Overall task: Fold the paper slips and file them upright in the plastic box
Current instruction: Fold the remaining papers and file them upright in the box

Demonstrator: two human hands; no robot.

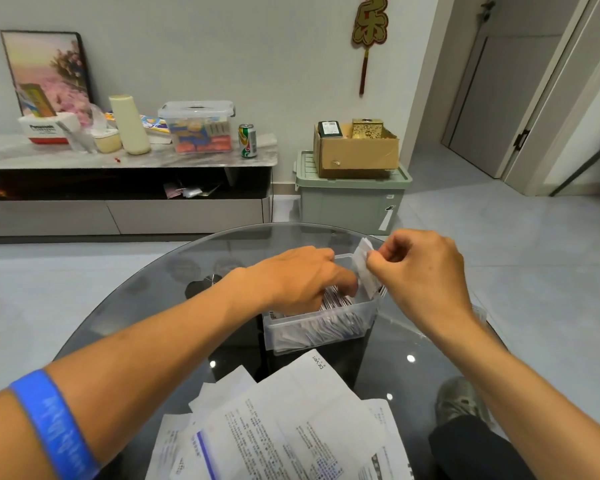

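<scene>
A clear plastic box [321,332] stands on the round glass table, packed with several folded slips standing on edge. My left hand [298,278] reaches into the box, its fingers down among the filed slips; its fingertips are hidden. My right hand [423,268] pinches a folded white slip [366,271] between thumb and fingers, upright at the box's far right corner, its lower end inside the box. A loose pile of unfolded printed paper slips [284,424] lies on the table close to me.
The glass table's rim [146,271] curves round at the left. My shoe [461,396] and knee show through the glass at the lower right. Beyond are a low TV cabinet [118,209] with clutter, a green storage bin [350,202] bearing a cardboard box, and a door.
</scene>
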